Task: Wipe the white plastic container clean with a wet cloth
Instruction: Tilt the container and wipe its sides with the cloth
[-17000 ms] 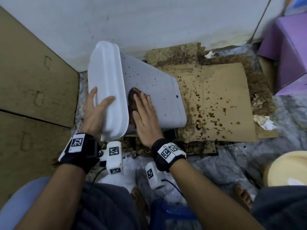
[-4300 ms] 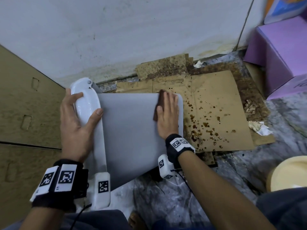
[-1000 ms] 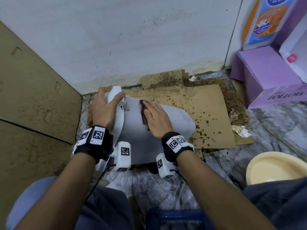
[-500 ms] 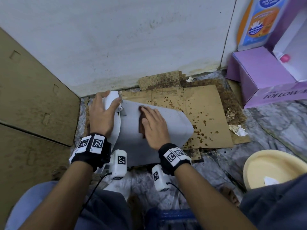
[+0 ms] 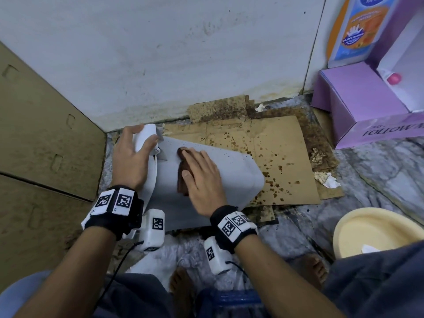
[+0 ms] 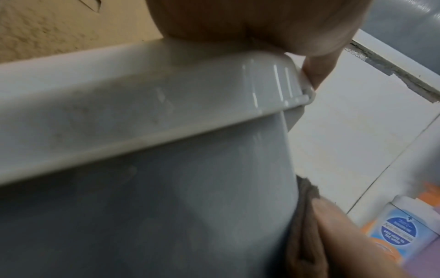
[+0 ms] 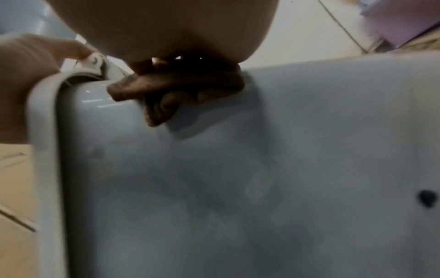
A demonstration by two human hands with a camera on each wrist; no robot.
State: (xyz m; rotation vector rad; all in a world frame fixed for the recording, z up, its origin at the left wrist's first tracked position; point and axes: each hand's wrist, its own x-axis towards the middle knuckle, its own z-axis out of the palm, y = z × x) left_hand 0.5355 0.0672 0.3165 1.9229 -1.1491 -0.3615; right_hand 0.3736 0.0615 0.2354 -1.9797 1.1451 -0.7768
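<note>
The white plastic container (image 5: pixel 234 171) lies on its side on the stained cardboard (image 5: pixel 270 143), its lid (image 5: pixel 149 134) toward the left. My left hand (image 5: pixel 135 154) grips the lid's far end, fingers and thumb curled round the rim (image 6: pixel 166 105). My right hand (image 5: pixel 202 173) lies flat on the upper wall and presses the brown cloth (image 5: pixel 182 173) against it. In the right wrist view the cloth (image 7: pixel 176 88) is bunched under my palm on the grey-white wall (image 7: pixel 238 188). Small dark specks dot the wall beyond my fingers.
A white wall runs behind. Brown cardboard panels (image 5: pixel 41 138) stand on the left. Purple boxes (image 5: pixel 358 102) and an orange-blue carton (image 5: pixel 358 28) sit at the right. A cream basin (image 5: pixel 378 232) is near my right knee. My bare feet (image 5: pixel 181 288) are on the marble floor.
The right hand has slid the cloth a little toward the lid and the far edge. The left hand keeps its grip on the lid. The camera has tilted slightly.
</note>
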